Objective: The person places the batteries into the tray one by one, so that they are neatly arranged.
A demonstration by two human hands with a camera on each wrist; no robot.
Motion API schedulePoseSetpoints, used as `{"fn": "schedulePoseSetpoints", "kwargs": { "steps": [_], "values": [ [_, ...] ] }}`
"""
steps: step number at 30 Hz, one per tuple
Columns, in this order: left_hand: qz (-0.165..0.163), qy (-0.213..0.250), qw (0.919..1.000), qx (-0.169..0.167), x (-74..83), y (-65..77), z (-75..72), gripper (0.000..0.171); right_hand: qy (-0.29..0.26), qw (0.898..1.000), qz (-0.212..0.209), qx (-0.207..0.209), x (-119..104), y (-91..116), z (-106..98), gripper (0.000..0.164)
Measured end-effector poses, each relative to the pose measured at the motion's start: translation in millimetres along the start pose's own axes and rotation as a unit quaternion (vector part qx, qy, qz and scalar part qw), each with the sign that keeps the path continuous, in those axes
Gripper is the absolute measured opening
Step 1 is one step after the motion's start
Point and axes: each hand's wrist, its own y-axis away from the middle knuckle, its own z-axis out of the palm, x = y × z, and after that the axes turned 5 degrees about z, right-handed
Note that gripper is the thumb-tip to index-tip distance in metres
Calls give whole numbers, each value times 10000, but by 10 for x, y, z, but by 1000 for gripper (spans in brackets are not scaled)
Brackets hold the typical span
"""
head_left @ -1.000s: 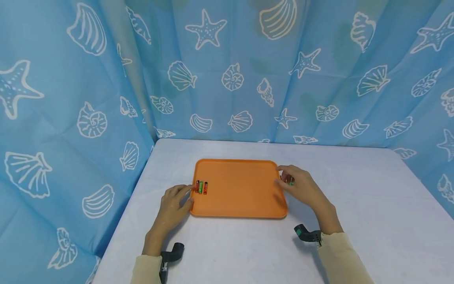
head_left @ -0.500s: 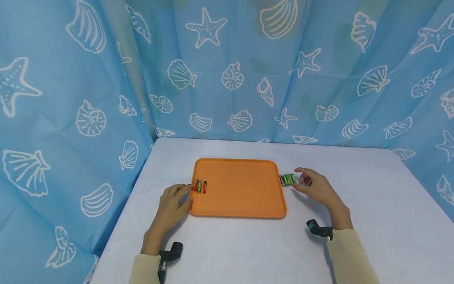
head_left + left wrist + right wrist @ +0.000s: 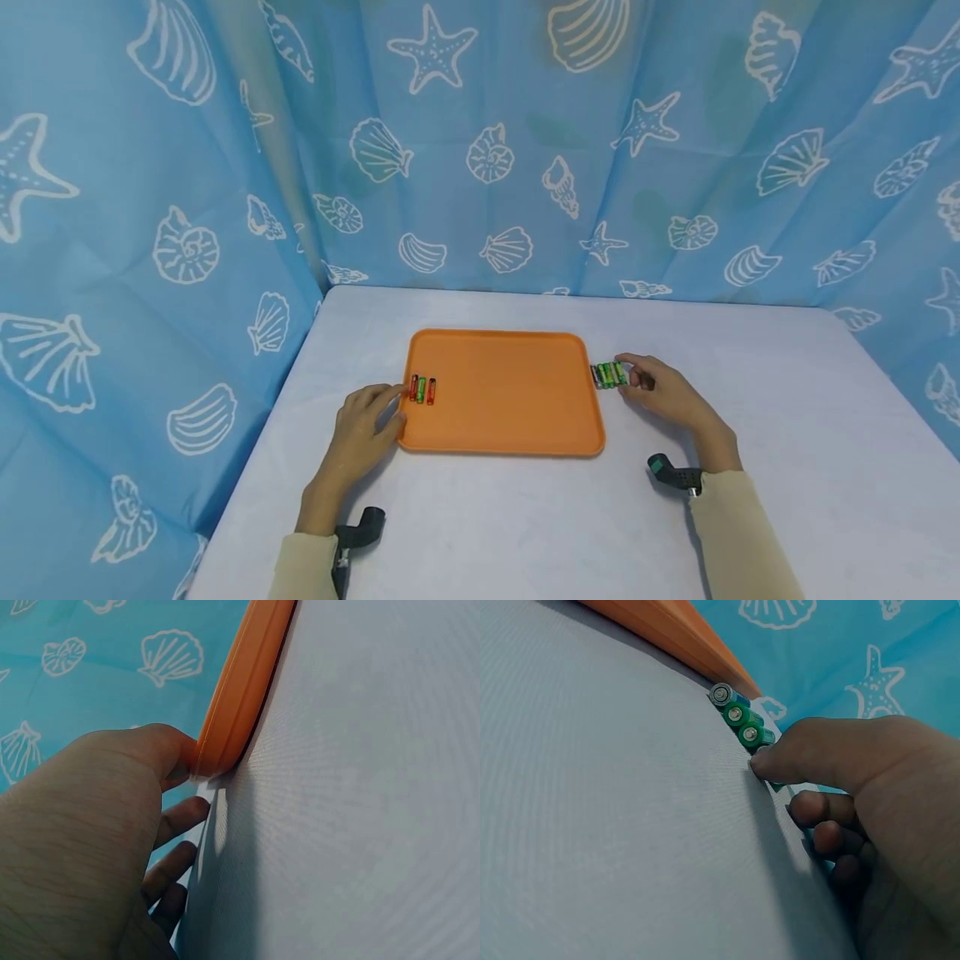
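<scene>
In the head view my left hand (image 3: pixel 362 433) rests at the left rim of an orange tray (image 3: pixel 510 400), index finger and thumb spread along it. The left wrist view shows that thumb against the tray's corner, the other fingers loosely bent. On the tray, near this hand, lie a red battery (image 3: pixel 413 388), a green battery (image 3: pixel 422 390) and another red battery (image 3: pixel 431 392). Outside the right rim stands a row of several batteries (image 3: pixel 736 714), mostly green, side by side. My right hand (image 3: pixel 667 398) pinches the row's rightmost green battery (image 3: pixel 619 372) end to end between index finger and thumb.
A white cloth covers the table (image 3: pixel 510 525). Behind it and along the left hangs a blue curtain (image 3: pixel 480 208) with shells and starfish. Each wrist wears a black camera mount (image 3: pixel 675 473).
My right hand moved right from the tray's right rim, uncovering the battery row, then closed its index finger and thumb on the end battery. The left hand stayed at the tray's left rim.
</scene>
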Motion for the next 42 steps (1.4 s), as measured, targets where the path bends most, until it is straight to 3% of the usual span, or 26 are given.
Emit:
{"fn": "schedulePoseSetpoints", "kwargs": {
  "steps": [13,30,38,42],
  "values": [
    [22,4,10000,-2,3,-6,20,44,-39,10000,4,-15,-8,63,-19,41],
    [-39,18,10000,-24,25,3,11,44,39,9975,394,588,-36,71,47,35],
    [-59,-53,9999,-68,32,-13,3,44,61,9992,355,151,-40,99,-3,44],
    [-89,-86,9999,-96,39,-14,-5,44,21,9994,332,122,-39,95,-2,42]
  ]
}}
